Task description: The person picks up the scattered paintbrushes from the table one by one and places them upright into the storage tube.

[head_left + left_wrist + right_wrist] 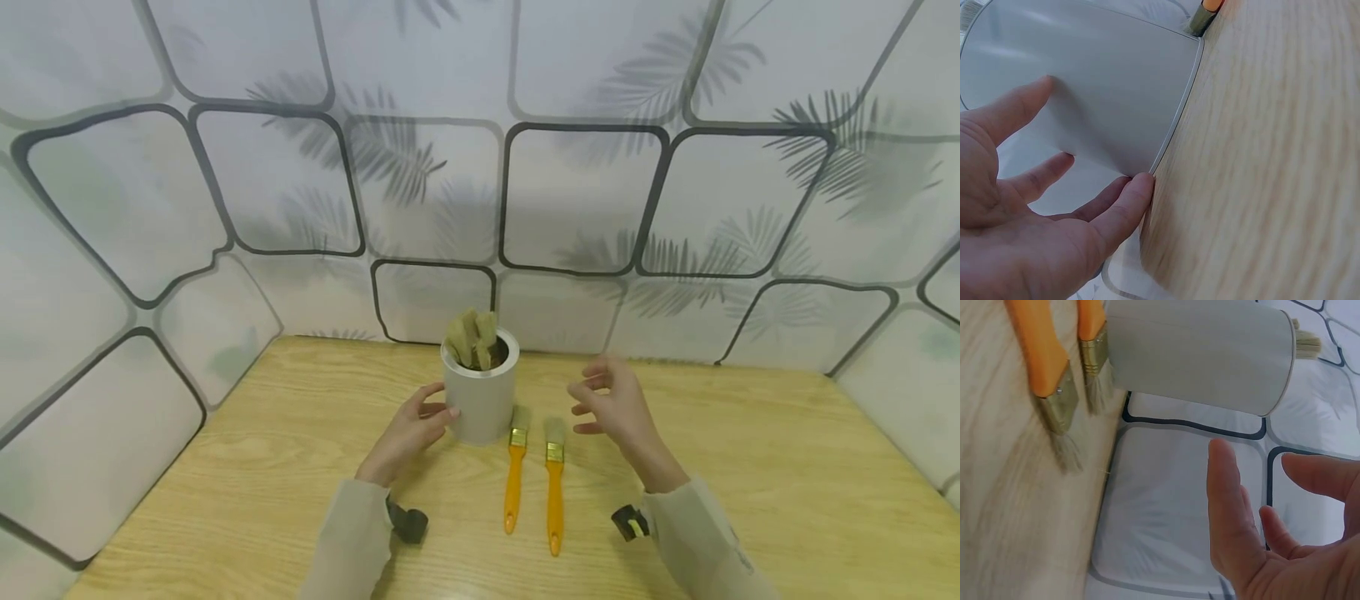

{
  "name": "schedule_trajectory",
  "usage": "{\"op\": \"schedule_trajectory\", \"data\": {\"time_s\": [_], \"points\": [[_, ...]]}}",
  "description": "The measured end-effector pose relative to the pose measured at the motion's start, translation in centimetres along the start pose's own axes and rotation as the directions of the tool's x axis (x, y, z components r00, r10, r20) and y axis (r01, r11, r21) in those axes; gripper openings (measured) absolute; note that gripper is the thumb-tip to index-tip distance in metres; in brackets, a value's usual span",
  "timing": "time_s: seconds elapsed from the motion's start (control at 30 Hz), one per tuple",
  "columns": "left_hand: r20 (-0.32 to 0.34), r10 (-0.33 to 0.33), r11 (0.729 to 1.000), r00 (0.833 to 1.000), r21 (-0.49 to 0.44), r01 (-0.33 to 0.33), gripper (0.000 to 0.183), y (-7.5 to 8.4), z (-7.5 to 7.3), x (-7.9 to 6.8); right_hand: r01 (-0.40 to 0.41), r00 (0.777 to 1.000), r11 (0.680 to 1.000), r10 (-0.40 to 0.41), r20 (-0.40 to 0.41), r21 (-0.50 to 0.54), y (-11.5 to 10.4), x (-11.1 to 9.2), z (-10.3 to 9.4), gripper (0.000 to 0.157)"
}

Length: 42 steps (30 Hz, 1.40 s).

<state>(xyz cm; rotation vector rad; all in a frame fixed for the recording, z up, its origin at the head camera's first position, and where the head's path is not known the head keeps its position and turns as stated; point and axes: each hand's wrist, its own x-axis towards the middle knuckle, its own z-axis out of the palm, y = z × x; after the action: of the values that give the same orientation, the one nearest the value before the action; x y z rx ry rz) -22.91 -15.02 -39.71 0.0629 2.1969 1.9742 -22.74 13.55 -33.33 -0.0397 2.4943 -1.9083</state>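
Note:
A white cylindrical can [480, 408] stands upright near the back of the table, with several paintbrushes [472, 337] in it, bristles up. My left hand [411, 429] is at the can's left side. In the left wrist view its spread, fairly straight fingertips [1142, 181] rest against the wall low down, the thumb tip higher. To the right of the can, my right hand [615, 408] hovers above the table with loosely bent fingers and nothing between them. Between can and right hand lie two orange-handled paintbrushes, one nearer the can [513, 475] and one farther right [554, 492], bristles pointing away.
The wood-grain table [750, 467] ends at the back against a white patterned curtain-like wall [585, 200] with dark outlines and leaf prints. Similar panels rise at the left and right. A small black device [408, 525] is strapped at the left wrist, another [630, 522] at the right.

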Motion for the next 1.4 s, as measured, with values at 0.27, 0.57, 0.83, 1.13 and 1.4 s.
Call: {"op": "schedule_trajectory", "data": {"time_s": [0.27,0.57,0.83,1.13,1.4], "points": [[0.007,0.000,1.000,1.000,0.004,0.000,0.066,0.0,-0.1,0.0,-0.057,0.998,0.998,0.057,0.011,0.005,1.3,-0.6,0.1,0.037],[0.009,0.000,1.000,1.000,-0.007,0.000,0.067,-0.2,-0.1,0.1,-0.104,0.993,0.995,0.104,0.054,-0.007,2.6,-1.4,0.3,0.040],[0.017,-0.004,1.000,1.000,-0.008,0.004,0.067,0.0,0.0,0.0,-0.149,0.984,0.987,0.153,0.096,-0.053,3.9,-1.7,0.6,0.044],[0.016,-0.002,1.000,1.000,-0.026,0.002,0.067,-0.3,0.0,0.1,-0.194,0.964,0.980,0.200,0.175,-0.050,5.0,-1.9,1.2,0.053],[0.017,0.003,1.000,1.000,-0.021,-0.002,0.068,-0.4,-0.2,0.3,-0.210,0.957,0.973,0.225,0.182,-0.098,5.1,-1.8,1.8,0.060]]}}
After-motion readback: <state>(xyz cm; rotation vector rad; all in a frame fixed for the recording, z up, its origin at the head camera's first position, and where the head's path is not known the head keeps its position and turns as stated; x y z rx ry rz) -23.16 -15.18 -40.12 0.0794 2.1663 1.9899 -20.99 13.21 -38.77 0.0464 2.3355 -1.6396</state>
